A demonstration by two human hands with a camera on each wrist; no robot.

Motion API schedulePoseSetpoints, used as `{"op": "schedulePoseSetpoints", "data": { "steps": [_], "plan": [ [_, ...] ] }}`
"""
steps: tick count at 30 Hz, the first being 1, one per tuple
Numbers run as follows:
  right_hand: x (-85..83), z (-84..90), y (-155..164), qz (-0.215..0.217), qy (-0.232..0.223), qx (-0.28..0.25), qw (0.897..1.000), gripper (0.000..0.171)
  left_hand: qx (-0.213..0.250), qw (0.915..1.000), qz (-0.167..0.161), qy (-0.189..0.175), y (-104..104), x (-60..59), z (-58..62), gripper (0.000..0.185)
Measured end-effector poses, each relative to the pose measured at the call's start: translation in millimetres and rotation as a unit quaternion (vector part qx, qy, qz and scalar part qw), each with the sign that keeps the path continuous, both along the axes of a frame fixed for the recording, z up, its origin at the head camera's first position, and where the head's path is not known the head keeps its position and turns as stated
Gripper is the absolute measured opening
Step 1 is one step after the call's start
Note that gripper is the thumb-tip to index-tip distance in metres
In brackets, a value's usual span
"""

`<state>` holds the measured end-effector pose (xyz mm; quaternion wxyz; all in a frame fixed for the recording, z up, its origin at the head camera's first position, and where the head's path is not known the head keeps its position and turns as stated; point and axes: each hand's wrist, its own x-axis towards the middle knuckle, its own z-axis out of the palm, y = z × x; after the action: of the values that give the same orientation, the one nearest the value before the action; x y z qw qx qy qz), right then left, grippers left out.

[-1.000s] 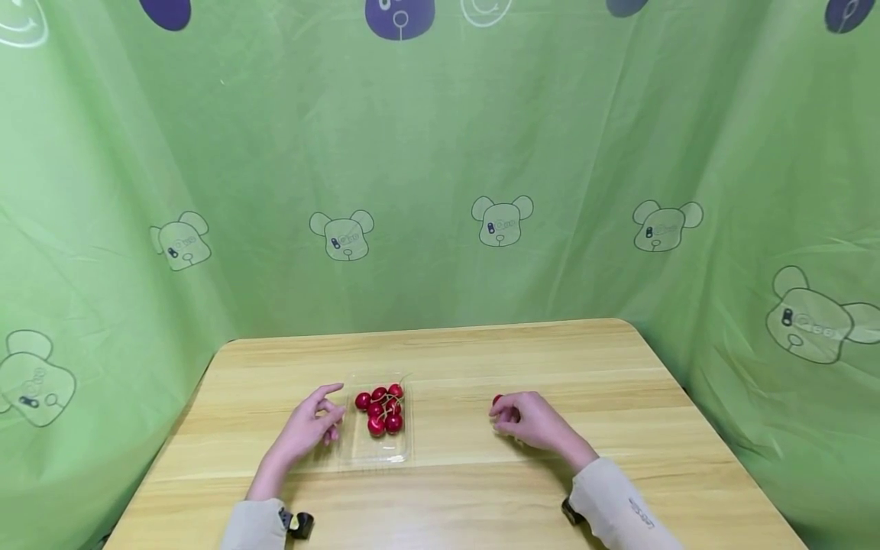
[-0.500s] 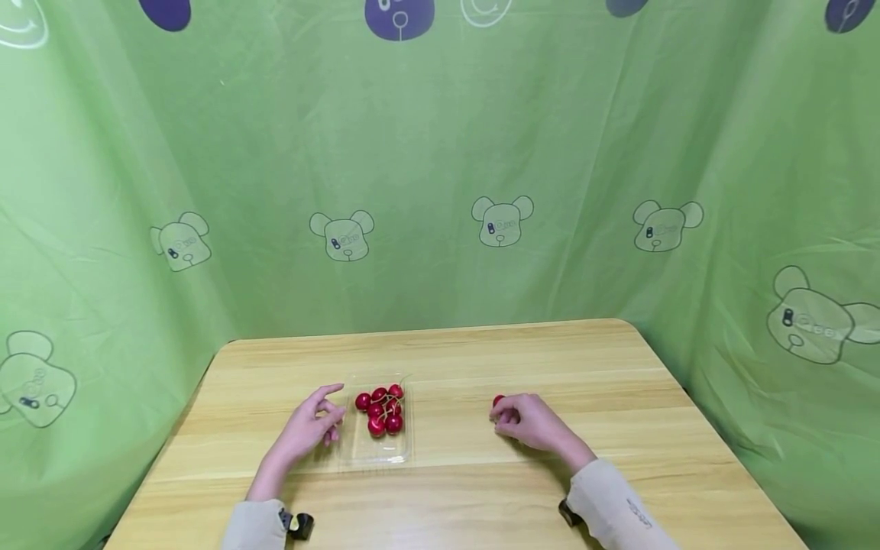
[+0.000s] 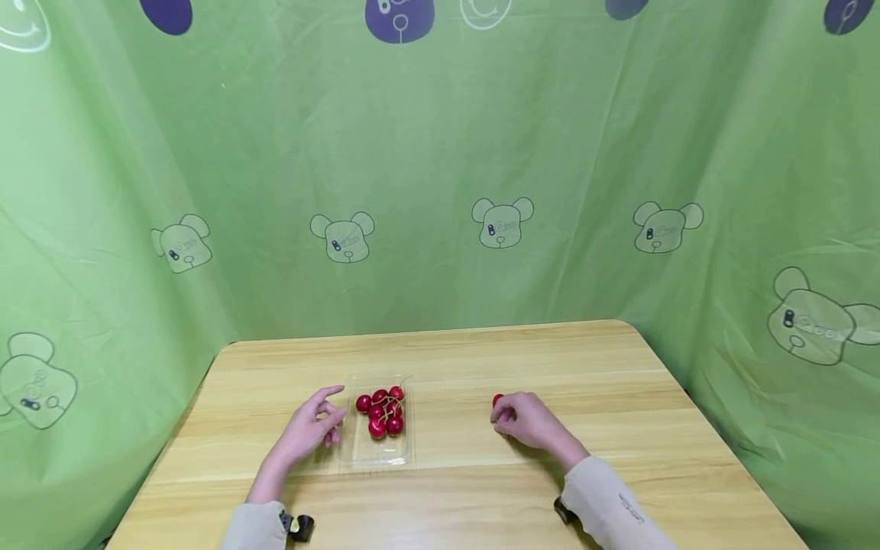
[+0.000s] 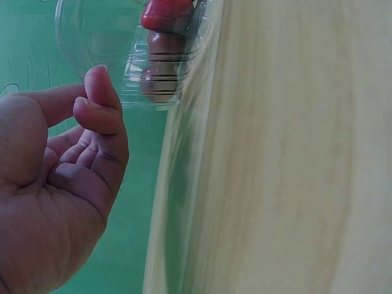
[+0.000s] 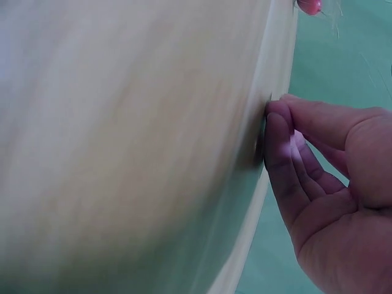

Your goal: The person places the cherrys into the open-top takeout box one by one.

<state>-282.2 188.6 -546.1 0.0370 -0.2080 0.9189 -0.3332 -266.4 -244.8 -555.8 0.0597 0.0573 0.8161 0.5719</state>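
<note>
A clear plastic clamshell tray (image 3: 374,456) lies on the table left of centre, with several dark red cherries (image 3: 376,412) and their green stems bunched in its upper right part. My left hand (image 3: 307,428) stays at the tray's left rim, thumb tip at the edge and index finger stretched out. In the left wrist view its fingers overlap the tray's corner. Further right, my right hand (image 3: 528,422) is low over the table, thumb and index finger brought together at a single cherry (image 3: 497,398). Most of that cherry is hidden behind the fingers.
The wooden table (image 3: 454,504) has rounded far corners. A green curtain (image 3: 426,290) with bear-face prints closes in the back and both sides. A black camera mount (image 3: 300,527) sits on the left wrist, and another (image 3: 564,510) on the right.
My right forearm and sleeve have shifted slightly left while the fingers keep about the same place. A bit more of the single cherry shows. My left hand and the tray have not moved.
</note>
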Motion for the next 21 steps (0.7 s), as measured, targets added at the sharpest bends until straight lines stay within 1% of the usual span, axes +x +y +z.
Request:
{"op": "schedulePoseSetpoints", "data": {
  "steps": [5,10,17,21],
  "plan": [
    [-0.4,0.2,-2.2,-0.008,0.013,0.002,1.0,0.01,0.001,1.0,-0.001,-0.003,0.3,0.4,1.3,0.059],
    [0.1,2.2,-4.5,-0.016,0.01,0.002,1.0,0.012,-0.001,1.0,0.0,-0.005,1.3,1.4,1.6,0.059],
    [1.1,5.7,-6.5,-0.04,0.014,0.017,0.999,0.01,-0.001,1.0,-0.001,-0.005,0.6,0.8,0.9,0.059],
    [-0.1,5.6,-6.1,-0.045,0.014,0.011,0.999,0.007,-0.001,1.0,-0.001,-0.002,0.0,-0.1,0.8,0.058]
  ]
}}
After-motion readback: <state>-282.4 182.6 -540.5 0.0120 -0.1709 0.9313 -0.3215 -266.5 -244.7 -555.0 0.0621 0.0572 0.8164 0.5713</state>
